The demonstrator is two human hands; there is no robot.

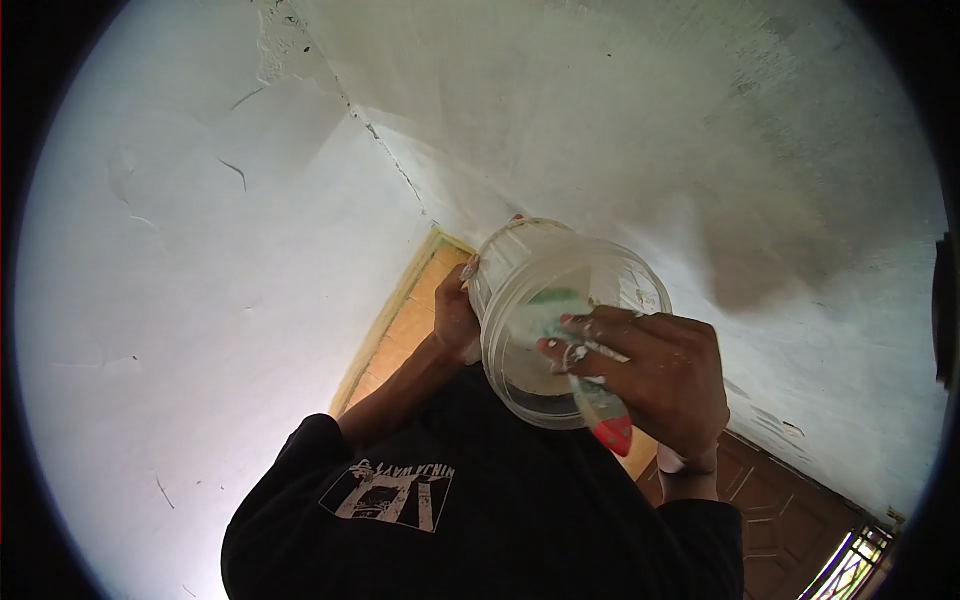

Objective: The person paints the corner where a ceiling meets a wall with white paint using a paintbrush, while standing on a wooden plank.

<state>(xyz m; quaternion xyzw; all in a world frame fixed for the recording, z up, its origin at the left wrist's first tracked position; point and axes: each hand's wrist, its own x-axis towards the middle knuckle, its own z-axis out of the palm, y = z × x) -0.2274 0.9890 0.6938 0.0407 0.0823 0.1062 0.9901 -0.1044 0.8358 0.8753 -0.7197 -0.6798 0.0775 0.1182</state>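
Observation:
A translucent plastic bucket [505, 255], open at the top and smeared whitish inside, is tilted in front of my chest. My left hand [458, 310] grips its left side, fingers curled round the wall. Over the bucket's mouth, my right hand [655, 365] is closed on a paint-smeared tool [600, 405] with a red handle end. The tool's greenish far part reaches into the bucket and looks blurred. White smears mark the right fingers. What lies at the bottom of the bucket is hard to make out.
White plastered walls [230, 260] meet in a corner marked by a cracked line. Below are an orange-brown tiled floor [400, 320] with a yellowish edge, a brown panelled door [765, 510] at lower right, and a metal grille [855, 565] beside it.

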